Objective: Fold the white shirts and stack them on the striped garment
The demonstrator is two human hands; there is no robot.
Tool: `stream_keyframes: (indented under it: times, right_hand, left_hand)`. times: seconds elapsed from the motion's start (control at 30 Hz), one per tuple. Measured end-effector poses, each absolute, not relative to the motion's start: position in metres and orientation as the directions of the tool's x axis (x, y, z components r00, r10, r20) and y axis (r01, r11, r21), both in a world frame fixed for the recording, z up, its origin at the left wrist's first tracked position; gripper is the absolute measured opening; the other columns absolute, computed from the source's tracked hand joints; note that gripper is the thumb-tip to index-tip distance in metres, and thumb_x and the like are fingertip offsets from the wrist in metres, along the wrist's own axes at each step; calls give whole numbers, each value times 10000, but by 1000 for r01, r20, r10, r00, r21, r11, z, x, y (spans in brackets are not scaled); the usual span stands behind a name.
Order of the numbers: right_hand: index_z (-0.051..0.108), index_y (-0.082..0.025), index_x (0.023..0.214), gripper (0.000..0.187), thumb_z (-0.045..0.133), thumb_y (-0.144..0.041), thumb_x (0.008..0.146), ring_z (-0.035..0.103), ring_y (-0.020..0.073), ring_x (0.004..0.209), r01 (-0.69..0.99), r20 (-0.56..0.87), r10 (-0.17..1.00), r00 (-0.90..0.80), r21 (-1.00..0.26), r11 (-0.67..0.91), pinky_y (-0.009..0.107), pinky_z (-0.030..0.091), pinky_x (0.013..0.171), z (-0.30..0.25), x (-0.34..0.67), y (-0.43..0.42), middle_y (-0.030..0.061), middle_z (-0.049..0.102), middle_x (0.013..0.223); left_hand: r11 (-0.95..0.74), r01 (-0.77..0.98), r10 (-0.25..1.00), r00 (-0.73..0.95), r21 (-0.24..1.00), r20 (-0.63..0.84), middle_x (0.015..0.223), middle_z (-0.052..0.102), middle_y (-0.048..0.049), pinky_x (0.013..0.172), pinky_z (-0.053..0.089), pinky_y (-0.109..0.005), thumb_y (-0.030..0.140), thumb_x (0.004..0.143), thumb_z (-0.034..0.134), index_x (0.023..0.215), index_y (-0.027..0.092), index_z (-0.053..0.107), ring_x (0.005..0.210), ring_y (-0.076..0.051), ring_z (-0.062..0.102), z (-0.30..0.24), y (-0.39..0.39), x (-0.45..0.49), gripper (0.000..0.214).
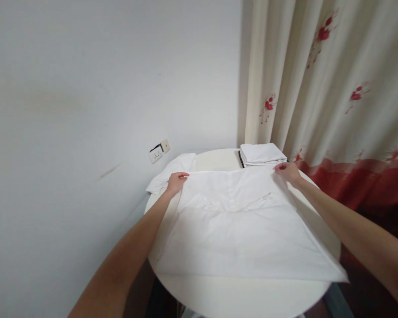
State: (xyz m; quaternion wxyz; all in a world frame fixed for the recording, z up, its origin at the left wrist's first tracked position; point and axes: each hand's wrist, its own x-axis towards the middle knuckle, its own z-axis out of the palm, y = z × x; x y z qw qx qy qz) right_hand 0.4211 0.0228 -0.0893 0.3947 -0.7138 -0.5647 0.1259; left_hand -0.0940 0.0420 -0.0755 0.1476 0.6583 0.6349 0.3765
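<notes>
A large white cloth [239, 238] lies spread over a round white table [245, 295], with creases and a thin cord-like line across its upper part. Its far-left corner is pinched between the fingers of my left hand [177, 183]. At the far-right corner, my right hand [289, 173] closes thumb and fingers on the edge, so the far edge runs straight between both hands. The near-right corner of the cloth sticks out past the table's rim. What kind of cloth item it is, I cannot tell.
Behind my right hand sits a folded stack of white cloth [262, 153] with a dark edge beneath it. Another loose white cloth [172, 169] lies at the back left by the wall [86, 132]. A wall socket [156, 154] and a flowered curtain [285, 79] border the table.
</notes>
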Motion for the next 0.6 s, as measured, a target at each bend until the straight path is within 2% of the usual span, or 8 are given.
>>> stream_keyframes:
  times: [0.07, 0.13, 0.2, 0.27, 0.33, 0.43, 0.5, 0.6]
  right_hand:
    - [750, -80, 906, 229, 589, -113, 747, 681, 206, 752, 741, 273, 909, 315, -669, -55, 267, 508, 679, -90, 417, 26, 113, 757, 848]
    - [754, -74, 957, 272, 591, -105, 741, 686, 260, 920, 780, 298, 907, 298, -624, -51, 332, 513, 821, -91, 407, 26, 160, 753, 986]
    - [746, -91, 1041, 325, 589, -113, 758, 649, 281, 1072, 812, 334, 906, 259, -583, -17, 368, 474, 947, -91, 394, 19, 173, 722, 1139]
    - [740, -122, 1075, 329, 567, -138, 796, 638, 262, 1094, 847, 358, 923, 140, -526, 76, 357, 452, 985, -89, 380, 7, 147, 711, 1183]
    - [747, -149, 1031, 288, 547, -180, 826, 662, 234, 1003, 855, 327, 944, -34, -481, 197, 324, 470, 935, -85, 372, -9, 114, 735, 1114]
    - [747, -164, 910, 237, 553, -280, 838, 671, 218, 829, 794, 165, 960, -228, -539, 281, 292, 492, 773, -77, 376, -37, 82, 760, 918]
    - [737, -163, 836, 271, 573, -378, 837, 651, 218, 758, 743, 54, 949, -309, -609, 277, 292, 478, 702, -72, 388, -54, 68, 744, 807]
    - [730, -163, 770, 405, 587, -537, 832, 600, 205, 711, 697, -26, 906, -423, -648, 307, 297, 442, 672, -70, 408, -74, 52, 701, 734]
  left_hand:
    - [-178, 775, 940, -48, 606, 339, 1032, 730, -130, 1015, 451, -400, 144, 769, 611, 983, 111, 764, 1060, -287, 637, -75, 37, -87, 266]
    - [-221, 805, 929, 3, 550, 369, 1215, 677, -134, 1124, 363, -423, 137, 788, 592, 1067, 131, 747, 1215, -297, 563, -75, 26, -71, 319]
    - [-304, 819, 923, 125, 488, 365, 1296, 643, -105, 1146, 343, -401, 180, 843, 567, 1156, 170, 718, 1251, -271, 543, -73, 9, -51, 347]
    - [-433, 809, 896, 337, 397, 289, 1259, 667, -78, 1095, 395, -368, 272, 907, 535, 1167, 206, 706, 1187, -246, 586, -70, -11, -32, 318]
    - [-534, 782, 845, 509, 321, 165, 1162, 702, -75, 1000, 451, -343, 357, 946, 484, 1099, 209, 716, 1077, -234, 633, -64, -30, -23, 315]
    - [-512, 808, 845, 535, 291, -1, 1008, 724, -74, 855, 480, -318, 382, 922, 475, 942, 189, 717, 922, -225, 658, -55, -45, -37, 310]
    - [-464, 829, 850, 515, 314, -105, 951, 731, -62, 807, 474, -307, 396, 893, 498, 894, 187, 703, 878, -221, 655, -52, -46, -59, 293]
    - [-464, 785, 797, 573, 411, -193, 948, 732, -43, 793, 463, -284, 462, 886, 515, 927, 194, 700, 878, -210, 646, -53, -42, -90, 327]
